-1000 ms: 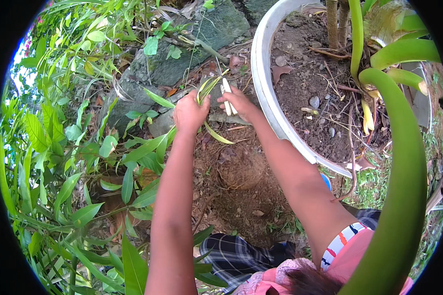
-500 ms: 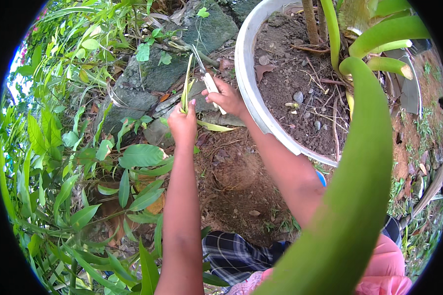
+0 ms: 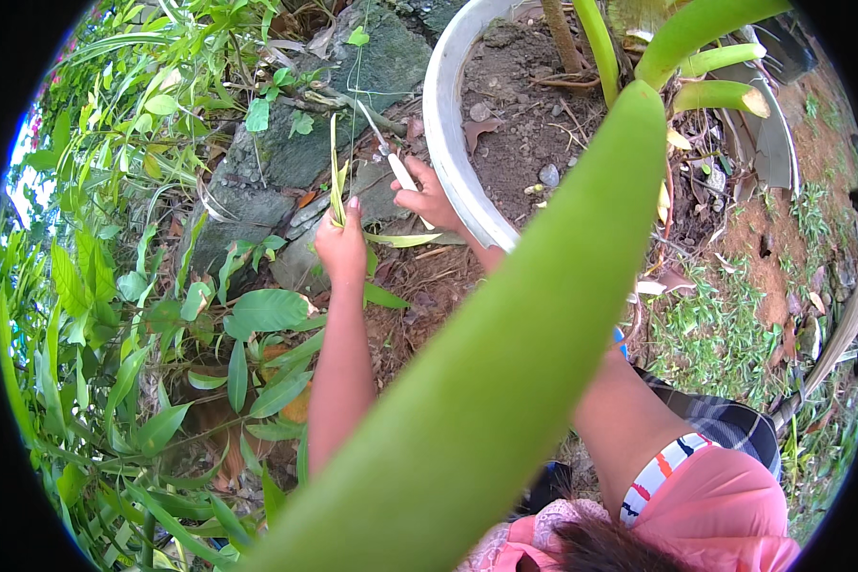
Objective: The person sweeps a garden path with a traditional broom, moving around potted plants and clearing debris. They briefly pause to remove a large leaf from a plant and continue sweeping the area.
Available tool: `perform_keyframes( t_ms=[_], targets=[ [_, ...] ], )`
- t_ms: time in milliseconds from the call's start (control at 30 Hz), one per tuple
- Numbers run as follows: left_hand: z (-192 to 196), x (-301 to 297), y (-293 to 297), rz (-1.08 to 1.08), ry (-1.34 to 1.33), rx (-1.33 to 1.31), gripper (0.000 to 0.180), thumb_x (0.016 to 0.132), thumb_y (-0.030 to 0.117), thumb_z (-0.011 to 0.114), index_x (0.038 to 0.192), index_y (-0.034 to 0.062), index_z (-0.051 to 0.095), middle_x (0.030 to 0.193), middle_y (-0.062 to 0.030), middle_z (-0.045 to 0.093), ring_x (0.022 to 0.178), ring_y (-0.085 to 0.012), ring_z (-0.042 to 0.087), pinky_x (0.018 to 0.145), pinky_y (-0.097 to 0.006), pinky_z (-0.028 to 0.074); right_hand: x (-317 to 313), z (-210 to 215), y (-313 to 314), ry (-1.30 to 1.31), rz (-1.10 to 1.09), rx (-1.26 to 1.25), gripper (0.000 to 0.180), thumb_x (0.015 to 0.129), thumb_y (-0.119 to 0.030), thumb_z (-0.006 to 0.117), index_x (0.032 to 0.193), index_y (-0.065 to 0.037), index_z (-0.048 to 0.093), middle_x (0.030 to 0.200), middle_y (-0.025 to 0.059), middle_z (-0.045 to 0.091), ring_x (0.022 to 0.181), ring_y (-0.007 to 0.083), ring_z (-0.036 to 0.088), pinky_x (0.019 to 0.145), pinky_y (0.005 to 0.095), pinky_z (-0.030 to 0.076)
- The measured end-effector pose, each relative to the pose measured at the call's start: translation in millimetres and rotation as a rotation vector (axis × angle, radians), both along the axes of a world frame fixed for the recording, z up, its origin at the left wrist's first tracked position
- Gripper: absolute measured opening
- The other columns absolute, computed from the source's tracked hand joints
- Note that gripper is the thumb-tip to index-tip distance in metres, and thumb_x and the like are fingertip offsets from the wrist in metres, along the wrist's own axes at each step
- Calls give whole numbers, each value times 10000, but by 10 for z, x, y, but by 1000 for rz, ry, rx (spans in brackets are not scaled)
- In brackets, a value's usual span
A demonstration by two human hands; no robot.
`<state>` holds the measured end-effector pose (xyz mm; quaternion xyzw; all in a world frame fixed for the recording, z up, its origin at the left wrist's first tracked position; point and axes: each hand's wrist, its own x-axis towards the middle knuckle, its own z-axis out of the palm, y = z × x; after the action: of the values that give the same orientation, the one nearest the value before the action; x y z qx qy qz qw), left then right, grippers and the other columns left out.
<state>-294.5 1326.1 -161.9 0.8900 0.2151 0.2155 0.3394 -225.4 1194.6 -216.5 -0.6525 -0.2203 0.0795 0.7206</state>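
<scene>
It is a garden corner: bare brown soil (image 3: 429, 286) littered with dry leaves, leafy green weeds (image 3: 162, 315) crowding in beside the left arm. Nearest the camera a thick green leaf (image 3: 505, 381) sweeps diagonally across the view and hides most of the right forearm. Past it, the left hand (image 3: 341, 250) is closed in a fist around a narrow upright bunch of grass blades (image 3: 335, 176), which stick up out of the top of the fist. Just to the right of that, close but not touching, the right hand (image 3: 431, 200) is wrapped around the pale handle of a small knife (image 3: 391, 157) (the thin blade points up and away, its tip hard to make out). Right beside that hand curves the rim of a big white planter (image 3: 445, 143), filled with dark earth and pebbles. Beyond both hands lies a grey mossy rock (image 3: 286, 162).
</scene>
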Motion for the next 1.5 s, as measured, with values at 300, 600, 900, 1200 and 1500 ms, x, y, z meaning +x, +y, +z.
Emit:
perform_keyframes(
  t_ms=[300, 600, 900, 1200, 1500],
  targets=[
    [-347, -372, 132, 147, 158, -7, 319, 813, 301, 588, 743, -10, 583, 617, -94, 578, 552, -177, 517, 555, -328, 406, -83, 307, 159, -52, -243, -92, 297, 728, -216, 552, 933, -18, 468, 774, 159, 577, 740, 250, 586, 678, 374, 459],
    [107, 917, 843, 152, -346, -1061, 284, 879, 345, 501, 1026, 104, 533, 999, -67, 459, 890, -204, 453, 839, -384, 380, -782, 478, -332, 132, 222, -749, 544, 774, -293, 500, 1173, 41, 343, 980, 256, 552, 930, 350, 561, 813, 437, 435],
    [-174, 1997, 1216, -116, -273, -856, 551, 886, 406, 437, 1057, -117, 458, 872, -212, 557, 711, -294, 576, 625, -382, 481, -1322, 831, -1840, 148, 550, -896, 597, 771, -349, 484, 1174, 77, 373, 1056, 269, 531, 997, 369, 528, 866, 420, 413],
    [-771, 1886, 1255, -128, -129, -82, 511, 871, 397, 427, 1021, -75, 551, 950, -232, 594, 854, -322, 578, 762, -401, 425, -1381, 379, -2406, 220, 364, -916, 532, 765, -387, 460, 1102, 26, 464, 991, 260, 555, 944, 369, 545, 834, 427, 413],
    [-1764, 563, 194, 133, 504, -188, 517, 795, 392, 482, 1011, -69, 574, 993, -190, 594, 902, -291, 560, 765, -369, 413, -1288, 519, -2333, 291, 456, -880, 692, 791, -496, 431, 1259, 6, 351, 1151, 277, 479, 1073, 396, 469, 930, 411, 366]
  ],
)
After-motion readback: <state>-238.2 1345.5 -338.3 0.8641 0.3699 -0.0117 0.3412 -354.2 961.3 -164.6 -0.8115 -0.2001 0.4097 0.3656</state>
